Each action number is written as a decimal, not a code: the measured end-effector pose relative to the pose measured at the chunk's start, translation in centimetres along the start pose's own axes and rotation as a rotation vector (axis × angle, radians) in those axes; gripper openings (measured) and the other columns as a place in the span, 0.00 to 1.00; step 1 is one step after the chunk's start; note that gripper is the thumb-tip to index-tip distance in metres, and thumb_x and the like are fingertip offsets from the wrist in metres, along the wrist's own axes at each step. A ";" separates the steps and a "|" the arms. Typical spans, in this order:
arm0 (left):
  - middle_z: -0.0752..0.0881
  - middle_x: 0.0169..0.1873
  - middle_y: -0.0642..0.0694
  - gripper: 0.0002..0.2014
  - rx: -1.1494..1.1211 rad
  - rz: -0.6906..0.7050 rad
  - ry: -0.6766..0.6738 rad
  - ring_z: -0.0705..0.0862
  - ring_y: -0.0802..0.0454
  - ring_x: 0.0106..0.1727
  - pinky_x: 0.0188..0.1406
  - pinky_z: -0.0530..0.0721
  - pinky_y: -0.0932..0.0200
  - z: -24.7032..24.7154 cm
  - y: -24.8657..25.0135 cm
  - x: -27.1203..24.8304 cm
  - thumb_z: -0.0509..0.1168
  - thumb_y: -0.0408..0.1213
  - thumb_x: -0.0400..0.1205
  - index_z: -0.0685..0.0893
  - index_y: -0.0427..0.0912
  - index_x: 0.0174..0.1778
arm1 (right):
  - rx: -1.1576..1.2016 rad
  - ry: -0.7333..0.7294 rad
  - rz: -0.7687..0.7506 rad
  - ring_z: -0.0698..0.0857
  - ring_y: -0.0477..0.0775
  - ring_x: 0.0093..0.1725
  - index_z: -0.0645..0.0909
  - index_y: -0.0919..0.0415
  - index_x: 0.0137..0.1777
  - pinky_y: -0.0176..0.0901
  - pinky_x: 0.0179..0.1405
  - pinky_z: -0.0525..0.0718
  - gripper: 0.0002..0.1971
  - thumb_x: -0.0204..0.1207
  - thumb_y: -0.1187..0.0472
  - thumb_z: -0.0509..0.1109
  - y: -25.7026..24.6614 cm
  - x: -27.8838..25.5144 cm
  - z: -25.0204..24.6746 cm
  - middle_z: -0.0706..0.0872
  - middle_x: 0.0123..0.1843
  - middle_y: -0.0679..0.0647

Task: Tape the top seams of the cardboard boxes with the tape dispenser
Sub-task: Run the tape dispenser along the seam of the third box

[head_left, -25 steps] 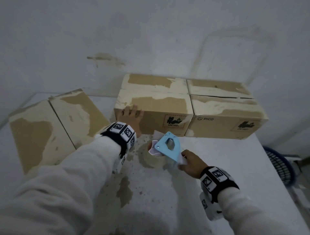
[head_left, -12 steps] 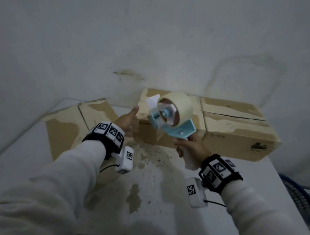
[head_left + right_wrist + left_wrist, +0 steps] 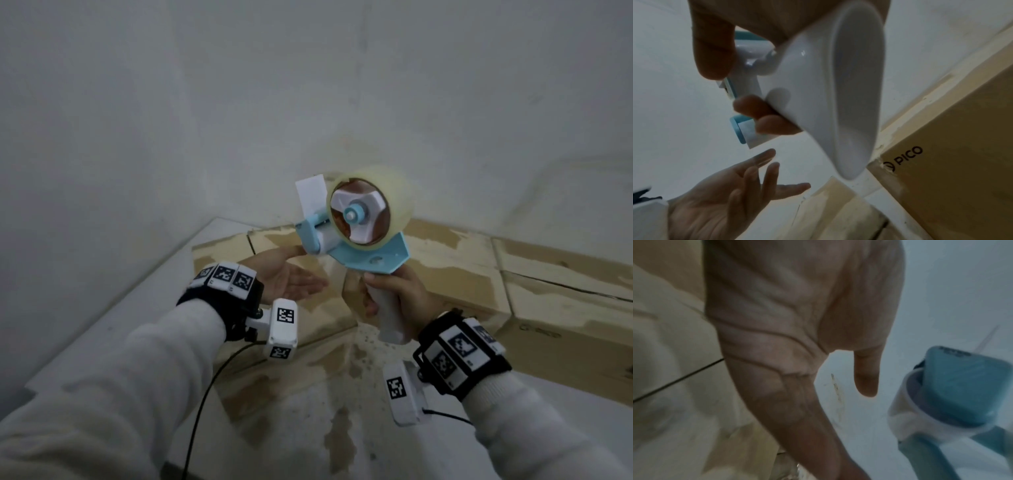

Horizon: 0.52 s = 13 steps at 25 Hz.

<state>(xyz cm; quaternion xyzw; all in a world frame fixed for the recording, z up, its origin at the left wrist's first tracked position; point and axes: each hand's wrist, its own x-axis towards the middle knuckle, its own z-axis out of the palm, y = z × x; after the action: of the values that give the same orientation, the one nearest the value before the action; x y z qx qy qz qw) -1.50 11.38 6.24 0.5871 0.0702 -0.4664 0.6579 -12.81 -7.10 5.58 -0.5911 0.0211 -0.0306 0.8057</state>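
My right hand [image 3: 394, 291] grips the white handle of the tape dispenser [image 3: 356, 222], a light blue frame with a roll of clear tape, and holds it up in the air above the table. The handle [image 3: 828, 91] fills the right wrist view, with my fingers [image 3: 768, 116] curled round it. My left hand [image 3: 287, 277] hovers just left of the dispenser, palm up, fingers straight, holding nothing; it also shows low in the right wrist view as the left hand [image 3: 731, 199]. Cardboard boxes [image 3: 462, 270] with torn, pale tops lie behind and right.
Another flat box [image 3: 219, 250] lies at the back left against the white wall. A box marked PICO [image 3: 953, 159] stands close on the right. The white table [image 3: 308, 428] is stained brown in the middle. A black cable [image 3: 202, 394] hangs from my left wrist.
My right hand has lifted the dispenser off the table and turned it upright in the air. My left hand has left the box front and come up, open, beside the dispenser.
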 end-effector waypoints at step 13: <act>0.90 0.34 0.41 0.17 0.548 0.358 0.217 0.89 0.57 0.28 0.22 0.82 0.69 -12.4 10.1 3.8 0.61 0.25 0.79 0.81 0.37 0.64 | -0.392 0.225 -0.047 0.76 0.57 0.21 0.79 0.59 0.40 0.48 0.25 0.79 0.07 0.70 0.63 0.76 5.3 7.0 10.6 0.80 0.26 0.57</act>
<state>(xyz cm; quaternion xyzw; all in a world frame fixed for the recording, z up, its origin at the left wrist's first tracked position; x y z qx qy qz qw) 13.27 18.56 7.23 0.7913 -0.0922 -0.2801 0.5357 -4.92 4.04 3.73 -0.7294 0.1026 -0.1104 0.6672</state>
